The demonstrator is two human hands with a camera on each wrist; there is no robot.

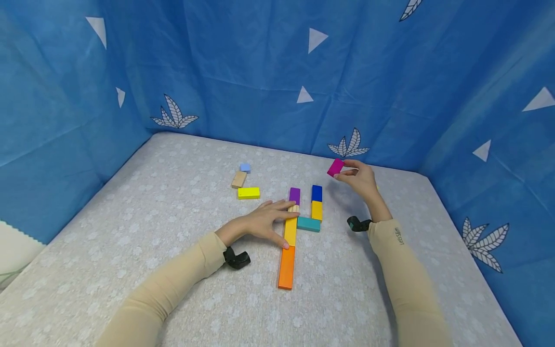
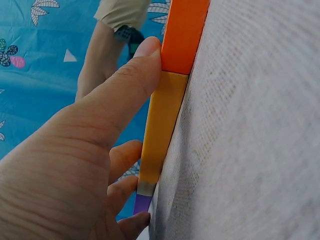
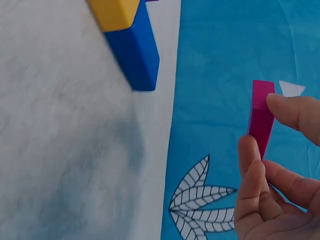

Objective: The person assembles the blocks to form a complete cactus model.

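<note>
A magenta block (image 1: 336,167) is pinched between the thumb and fingers of my right hand (image 1: 358,179), held up over the far right of the table; the right wrist view shows the block (image 3: 261,117) upright between thumb and fingertips. My left hand (image 1: 262,220) lies spread along a straight row of blocks, its fingers fairly straight. In that row are an orange block (image 1: 286,270), a yellow-orange block (image 1: 290,233), a small wooden piece (image 1: 294,208) and a purple block (image 1: 295,195). The left thumb touches the row near the orange and yellow-orange joint.
A teal block (image 1: 309,224) juts right from the row. Beside it a yellow block (image 1: 317,210) and a blue block (image 1: 317,193) stand end to end. Farther left lie a bright yellow block (image 1: 249,193), a wooden block (image 1: 239,179) and a light blue block (image 1: 245,167). Blue curtains (image 1: 269,62) surround the table.
</note>
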